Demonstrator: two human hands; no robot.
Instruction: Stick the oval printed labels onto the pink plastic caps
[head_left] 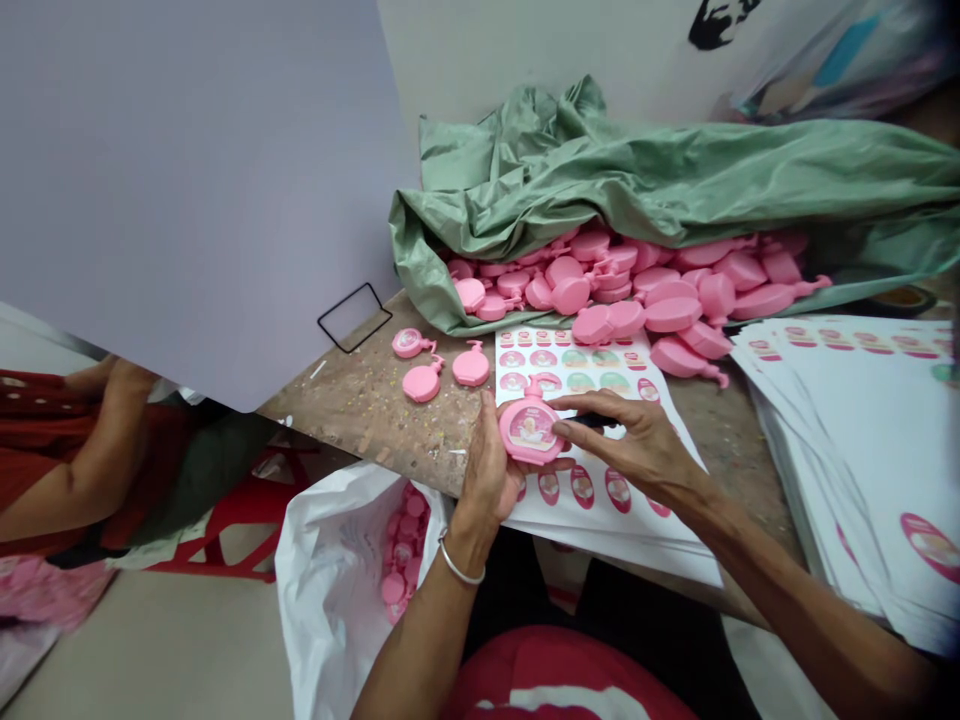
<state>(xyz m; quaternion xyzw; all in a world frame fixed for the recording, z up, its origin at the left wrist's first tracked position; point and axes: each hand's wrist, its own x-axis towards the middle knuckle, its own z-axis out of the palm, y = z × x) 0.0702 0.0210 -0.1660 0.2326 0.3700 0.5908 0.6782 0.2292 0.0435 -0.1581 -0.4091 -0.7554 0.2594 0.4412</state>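
My left hand (489,465) is closed around a small pink toy pump bottle (531,458), which stands upright with its nozzle pointing right. A round picture sticker (529,428) covers its front. My right hand (637,440) pinches a slim black-handled tool (596,421), whose working end I cannot make out. The thumb and index fingertip of that hand touch the bottle's right edge. Under both hands lies a sheet of stickers (540,345) with rows of oval and round labels. Left of it, several pink bottles (471,366) rest on the table, one with a sticker on it.
A green sack (480,220) at the back spills many plain pink bottles (671,312). Stacked sticker sheets (825,420) sit at right. Below the worn table (352,400), a white bag (322,560) holds pink pieces. A grey panel (202,180) separates another person's arm (97,460) at left.
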